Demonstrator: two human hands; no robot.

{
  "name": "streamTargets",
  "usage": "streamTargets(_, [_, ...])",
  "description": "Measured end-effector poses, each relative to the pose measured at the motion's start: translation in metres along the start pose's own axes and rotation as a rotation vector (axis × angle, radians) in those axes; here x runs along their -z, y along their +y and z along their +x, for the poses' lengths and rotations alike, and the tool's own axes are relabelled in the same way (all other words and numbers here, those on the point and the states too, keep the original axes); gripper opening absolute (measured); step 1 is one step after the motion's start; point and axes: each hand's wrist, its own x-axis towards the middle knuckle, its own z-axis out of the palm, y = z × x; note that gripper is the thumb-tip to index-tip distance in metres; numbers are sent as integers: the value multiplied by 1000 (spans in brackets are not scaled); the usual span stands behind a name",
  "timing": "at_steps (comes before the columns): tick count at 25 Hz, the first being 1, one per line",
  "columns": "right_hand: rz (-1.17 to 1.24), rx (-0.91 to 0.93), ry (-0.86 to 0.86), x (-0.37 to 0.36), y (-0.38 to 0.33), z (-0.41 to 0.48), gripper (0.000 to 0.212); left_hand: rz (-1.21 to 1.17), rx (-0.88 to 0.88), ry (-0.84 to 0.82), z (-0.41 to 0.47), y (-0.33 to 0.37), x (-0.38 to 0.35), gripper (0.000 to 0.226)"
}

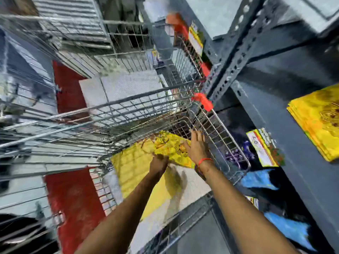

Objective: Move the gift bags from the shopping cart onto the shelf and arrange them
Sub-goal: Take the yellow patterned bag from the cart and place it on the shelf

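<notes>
Here the person leans over the cart [128, 107] with both arms reaching down into it. The yellow bags [132, 171] lie flat in the near end of the basket, close to the side that faces the shelf [275, 110]. The left hand [159, 162] is curled over the near edge of the top bags and seems to grip them, though blur hides the fingertips. The right hand [197, 148] lies spread on the patterned top bag with its fingers straight, holding nothing, just beside the wire wall [218, 131].

The step in hand looks like gathering a bundle to lift out. To do it well, the right hand should slide under or round the far edge, so that both hands clamp the same bags from opposite ends. Flat bags are slippery and floppy, and a one-sided grip would probably let them fan out or sag. The bundle then has to rise clear of the wire wall before it swings right, because cord handles could snag on the mesh. A yellow stack [319, 125] already lies on the shelf, so the bundle is best set squarely on it or just beside it, with edges aligned.
</notes>
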Motion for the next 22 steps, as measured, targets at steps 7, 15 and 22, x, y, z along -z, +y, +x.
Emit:
streamTargets(7, [-90, -80, -483, -48, 42, 72, 56, -266, 251, -37, 50, -28, -46, 38])
streamTargets(15, [-226, -135, -710, -79, 63, 95, 63, -461, 347, -40, 56, -30, -47, 19])
streamTargets(22, [-77, -189, -471, -22, 46, 52, 32, -409, 144, -50, 9, 17, -7, 23])
